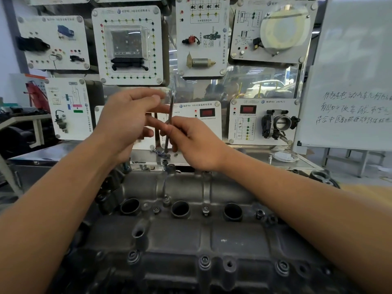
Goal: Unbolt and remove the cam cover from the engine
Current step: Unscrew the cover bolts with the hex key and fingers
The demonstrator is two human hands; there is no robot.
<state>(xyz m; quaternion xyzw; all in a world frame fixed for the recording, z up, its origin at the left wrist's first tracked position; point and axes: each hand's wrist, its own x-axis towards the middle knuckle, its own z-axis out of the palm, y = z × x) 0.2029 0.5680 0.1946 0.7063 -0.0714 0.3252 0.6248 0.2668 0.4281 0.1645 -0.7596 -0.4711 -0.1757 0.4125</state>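
We record the right hand pinching the upright tool, left hand fingers spread beside; cam cover bolt directly below.

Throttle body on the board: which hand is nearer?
Right. The right hand, holding the wrench, is left of the throttle body; the left hand is farther left.

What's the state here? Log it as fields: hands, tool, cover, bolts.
right hand: pinches the wrench shaft
left hand: fingers extended beside the wrench; contact unclear
wrench: roughly upright, above the cover's far edge
cam cover: on the engine, three open plug wells
cover bolts: several seated along the near edge
loose parts: small, likely bolts, on the steel bench behind
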